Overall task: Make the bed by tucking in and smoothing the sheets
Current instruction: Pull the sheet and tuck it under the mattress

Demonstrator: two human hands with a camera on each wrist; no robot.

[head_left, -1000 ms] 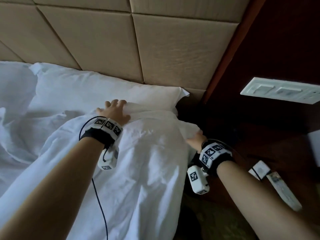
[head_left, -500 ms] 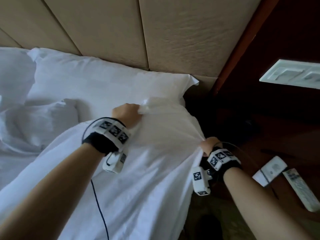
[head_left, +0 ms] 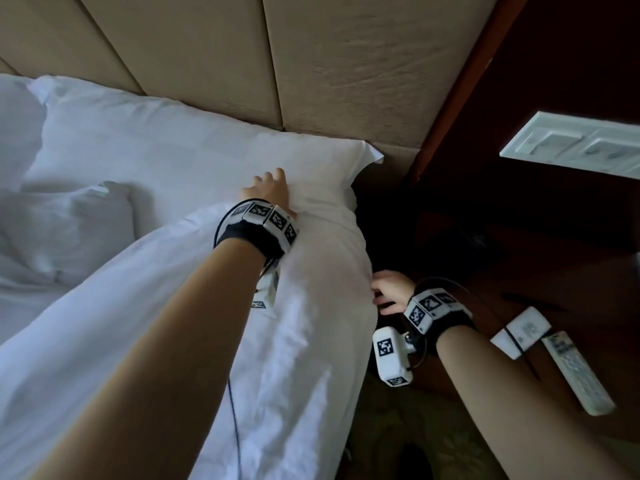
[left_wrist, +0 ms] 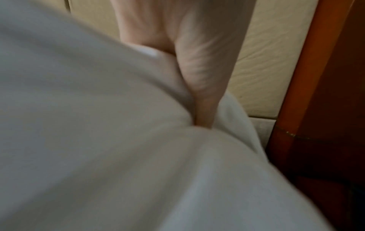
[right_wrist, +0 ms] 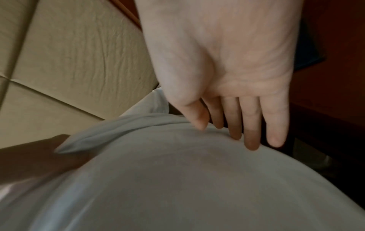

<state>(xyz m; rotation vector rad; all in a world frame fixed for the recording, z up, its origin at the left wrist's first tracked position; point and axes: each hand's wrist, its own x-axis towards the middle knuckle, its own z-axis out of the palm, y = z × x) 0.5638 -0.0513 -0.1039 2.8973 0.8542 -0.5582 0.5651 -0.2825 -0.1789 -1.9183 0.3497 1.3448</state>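
- Sheet (head_left: 294,358), white and lightly creased, lies draped over the bed corner just below the pillow (head_left: 194,157); half a second ago I had its top edge bunched in both fists and lifted, and now it is down.
- My left hand (head_left: 268,190) has moved up to the pillow's lower edge; the head view shows the back of it resting there, and in the left wrist view at least one finger is buried in a fold of white cloth. Whether it pinches that fold or only pushes into it, I cannot tell.
- My right hand (right_wrist: 227,75) has let go: palm flat, fingers straight and together, tips just touching the sheet's rounded side, well down and to the right of the pillow.
- I judge this as the switch from pulling the sheet up to tucking and smoothing it; the side edge by my right hand looks loose and not yet tucked.
- The sheet is thin woven cotton, translucent where it stretches over the corner, so it should slide easily under a flat palm but wrinkle again if dragged.
- The pillow is plump with a crisp pointed corner against the headboard (head_left: 346,64), which is padded tan panels with a faint leathery grain.
- Left of the pillow, rumpled bedding (head_left: 69,230) still needs flattening.
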